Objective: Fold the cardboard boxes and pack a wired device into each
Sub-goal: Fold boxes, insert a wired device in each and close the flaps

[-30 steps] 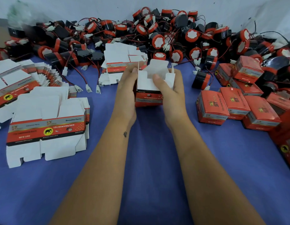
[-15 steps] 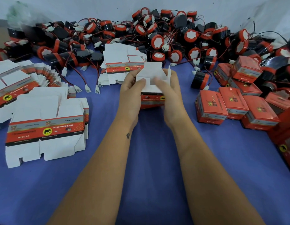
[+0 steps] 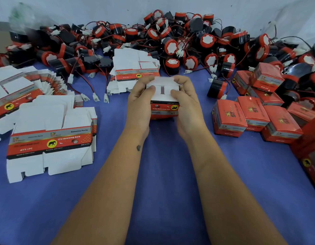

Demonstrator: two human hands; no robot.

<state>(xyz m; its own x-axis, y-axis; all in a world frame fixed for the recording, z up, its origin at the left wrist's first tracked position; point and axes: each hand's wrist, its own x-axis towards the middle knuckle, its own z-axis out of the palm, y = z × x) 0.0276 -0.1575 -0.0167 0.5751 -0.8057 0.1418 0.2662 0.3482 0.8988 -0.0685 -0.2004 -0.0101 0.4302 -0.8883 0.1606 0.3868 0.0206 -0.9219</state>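
- A small red-and-white printed cardboard box (image 3: 163, 101) sits at the middle of the blue cloth-covered table (image 3: 162, 183), held between both hands, its white flaps turned up toward the camera and a narrow dark slit showing between two of them.
- The left hand (image 3: 140, 101) curls round the box's left side, thumb pressing a white flap down; the right hand (image 3: 187, 103) grips the right side the same way, thumb on the opposite flap.
- Whether the box rests on the cloth or is lifted just off it is hard to tell, since the palms hide its lower edge.
- Just behind the box lies a stack of flat unfolded white box blanks with a red printed band (image 3: 135, 69), its near edge partly covered by the left fingers.
- To the left, a second pile of flat blanks bearing a yellow elephant badge (image 3: 50, 138) lies on the cloth, and a fanned row of more blanks (image 3: 20, 87) spreads beyond it.
- Along the back runs a heap of round black-and-red plastic horns with thin red and black wires and white plug connectors (image 3: 170, 45), glossy and tangled together.
- One loose black-and-red horn (image 3: 217, 89) lies alone, near the right hand.
- On the right, closed red cardboard boxes (image 3: 255, 115) stand packed side by side, square-edged and shiny, some stacked on others.
- A pale plain wall (image 3: 82, 9) backs the heap.
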